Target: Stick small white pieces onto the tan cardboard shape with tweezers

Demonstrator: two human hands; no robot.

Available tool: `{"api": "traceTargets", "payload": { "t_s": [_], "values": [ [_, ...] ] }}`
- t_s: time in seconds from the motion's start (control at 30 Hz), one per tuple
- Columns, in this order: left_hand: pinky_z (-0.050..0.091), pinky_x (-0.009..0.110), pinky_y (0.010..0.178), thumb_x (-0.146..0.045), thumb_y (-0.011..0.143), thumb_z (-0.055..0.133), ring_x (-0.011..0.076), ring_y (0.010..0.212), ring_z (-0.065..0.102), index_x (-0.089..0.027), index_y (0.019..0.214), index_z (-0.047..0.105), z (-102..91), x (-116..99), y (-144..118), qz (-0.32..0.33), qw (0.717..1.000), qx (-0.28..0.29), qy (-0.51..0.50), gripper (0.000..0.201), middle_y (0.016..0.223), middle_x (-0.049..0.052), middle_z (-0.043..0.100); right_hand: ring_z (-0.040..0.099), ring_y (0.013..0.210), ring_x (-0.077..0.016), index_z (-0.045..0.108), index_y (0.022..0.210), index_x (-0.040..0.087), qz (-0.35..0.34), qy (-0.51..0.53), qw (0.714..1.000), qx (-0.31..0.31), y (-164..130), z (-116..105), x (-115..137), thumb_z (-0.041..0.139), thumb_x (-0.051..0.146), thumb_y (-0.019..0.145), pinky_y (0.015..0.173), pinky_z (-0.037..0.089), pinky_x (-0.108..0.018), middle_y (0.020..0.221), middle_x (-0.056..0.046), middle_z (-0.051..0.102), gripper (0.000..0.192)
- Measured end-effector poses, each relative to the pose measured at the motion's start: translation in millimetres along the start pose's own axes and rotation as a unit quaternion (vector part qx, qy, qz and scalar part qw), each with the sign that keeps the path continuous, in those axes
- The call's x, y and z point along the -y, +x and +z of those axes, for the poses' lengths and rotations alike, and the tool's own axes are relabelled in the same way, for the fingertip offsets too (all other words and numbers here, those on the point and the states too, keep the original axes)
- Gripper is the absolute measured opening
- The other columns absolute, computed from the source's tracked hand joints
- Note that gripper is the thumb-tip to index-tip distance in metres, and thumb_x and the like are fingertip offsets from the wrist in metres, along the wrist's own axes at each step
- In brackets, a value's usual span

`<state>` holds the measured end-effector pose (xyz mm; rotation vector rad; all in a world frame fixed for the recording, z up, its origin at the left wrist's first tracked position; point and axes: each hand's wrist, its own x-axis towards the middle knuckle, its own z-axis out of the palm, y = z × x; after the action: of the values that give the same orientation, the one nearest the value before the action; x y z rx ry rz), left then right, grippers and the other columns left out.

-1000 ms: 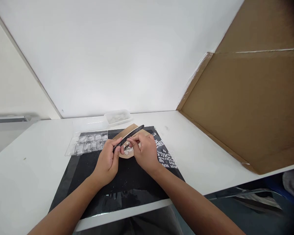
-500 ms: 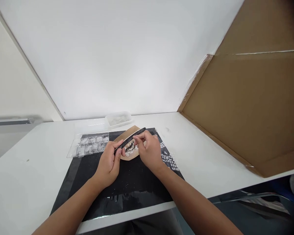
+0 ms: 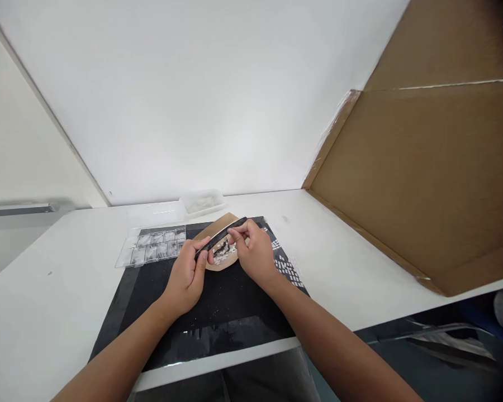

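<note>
My left hand (image 3: 187,274) pinches the near end of a long, thin black file (image 3: 220,236). My right hand (image 3: 255,250) grips the file's far half with fingers curled around it. Both hands hover over a tan paper piece (image 3: 218,245) with a small heap of pale shards (image 3: 224,254) on it. Whatever small item sits between my fingertips is hidden. All of it lies on a black mat (image 3: 218,307) on the white table (image 3: 352,262).
A clear compartment box (image 3: 151,248) with pale pieces lies left of the paper. A small clear tray (image 3: 202,201) stands behind it. A sheet of white stickers (image 3: 288,267) lies right of my hands. A large cardboard panel (image 3: 423,167) leans at the right.
My right hand slid a little along the file, back and forth. The pile of shards under the file shows more. My left hand stayed put.
</note>
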<state>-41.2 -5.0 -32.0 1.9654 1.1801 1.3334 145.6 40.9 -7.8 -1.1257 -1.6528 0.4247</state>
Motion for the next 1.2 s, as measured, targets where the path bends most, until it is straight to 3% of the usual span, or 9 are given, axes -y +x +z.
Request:
{"api": "traceTargets", "payload": {
  "t_s": [0.23, 0.43, 0.6, 0.77, 0.93, 1.1, 1.2],
  "values": [
    [0.048, 0.032, 0.073, -0.039, 0.106, 0.041, 0.0167, 0.078, 0.059, -0.02, 0.135, 0.048, 0.2, -1.7, -1.2, -0.021, 0.999, -0.029, -0.028, 0.036, 0.094, 0.004, 0.059, 0.062, 0.054, -0.0161, 0.056, 0.086, 0.024, 0.09, 0.187, 0.977, 0.054, -5.2, 8.9, -1.7, 0.059, 0.05, 0.096, 0.052, 0.05, -0.03, 0.076, -0.001, 0.074, 0.028],
    [0.049, 0.032, 0.074, -0.038, 0.106, 0.04, 0.0169, 0.08, 0.06, -0.02, 0.136, 0.049, 0.0, -2.0, -1.0, -0.028, 0.999, -0.027, -0.014, 0.036, 0.096, 0.005, 0.06, 0.069, 0.066, -0.0191, 0.059, 0.086, 0.024, 0.042, 0.107, 0.993, 0.008, -8.2, 8.8, 2.0, 0.061, 0.041, 0.097, 0.062, 0.053, -0.032, 0.077, -0.001, 0.074, 0.02],
    [0.048, 0.033, 0.075, -0.036, 0.106, 0.04, 0.0174, 0.081, 0.06, -0.021, 0.137, 0.048, 0.0, -2.4, -1.3, -0.014, 1.0, -0.02, 0.0, 0.035, 0.098, 0.005, 0.059, 0.07, 0.07, -0.0187, 0.06, 0.081, 0.025, -0.031, 0.031, 0.998, 0.041, -8.1, 6.4, 4.8, 0.061, 0.032, 0.098, 0.078, 0.052, -0.034, 0.073, 0.002, 0.074, 0.018],
    [0.047, 0.034, 0.077, -0.035, 0.106, 0.041, 0.0178, 0.082, 0.06, -0.02, 0.134, 0.05, 0.8, -2.3, -1.0, 0.006, 1.0, -0.015, 0.003, 0.033, 0.096, 0.005, 0.06, 0.067, 0.064, -0.0171, 0.06, 0.082, 0.024, -0.012, -0.005, 1.0, -0.016, -2.8, 2.3, 0.7, 0.061, 0.032, 0.098, 0.076, 0.048, -0.033, 0.073, 0.003, 0.074, 0.017],
    [0.047, 0.035, 0.081, -0.032, 0.106, 0.04, 0.0197, 0.089, 0.06, -0.02, 0.135, 0.049, 0.0, -2.9, -0.7, 0.011, 1.0, -0.014, 0.013, 0.033, 0.098, 0.005, 0.059, 0.069, 0.07, -0.0179, 0.059, 0.078, 0.024, -0.048, -0.038, 0.998, 0.025, -4.8, 1.9, 2.1, 0.06, 0.029, 0.098, 0.091, 0.042, -0.037, 0.075, 0.003, 0.075, 0.021],
    [0.045, 0.039, 0.091, -0.028, 0.106, 0.04, 0.021, 0.095, 0.058, -0.021, 0.129, 0.053, -1.0, -6.2, 0.5, 0.048, 0.998, -0.004, 0.046, 0.028, 0.098, 0.005, 0.059, 0.068, 0.071, -0.0191, 0.061, 0.084, 0.024, 0.002, -0.069, 0.996, -0.049, -0.2, -2.1, -1.0, 0.059, 0.03, 0.098, 0.087, 0.041, -0.037, 0.079, 0.002, 0.077, 0.016],
    [0.045, 0.04, 0.092, -0.028, 0.106, 0.04, 0.0219, 0.097, 0.058, -0.021, 0.131, 0.052, -0.9, -5.4, 0.2, 0.047, 0.998, 0.005, 0.047, 0.029, 0.098, 0.006, 0.059, 0.068, 0.07, -0.0183, 0.06, 0.081, 0.024, -0.021, -0.072, 0.997, -0.022, -2.2, 0.6, -1.2, 0.061, 0.03, 0.098, 0.089, 0.039, -0.038, 0.077, 0.003, 0.076, 0.017]
  ]
}}
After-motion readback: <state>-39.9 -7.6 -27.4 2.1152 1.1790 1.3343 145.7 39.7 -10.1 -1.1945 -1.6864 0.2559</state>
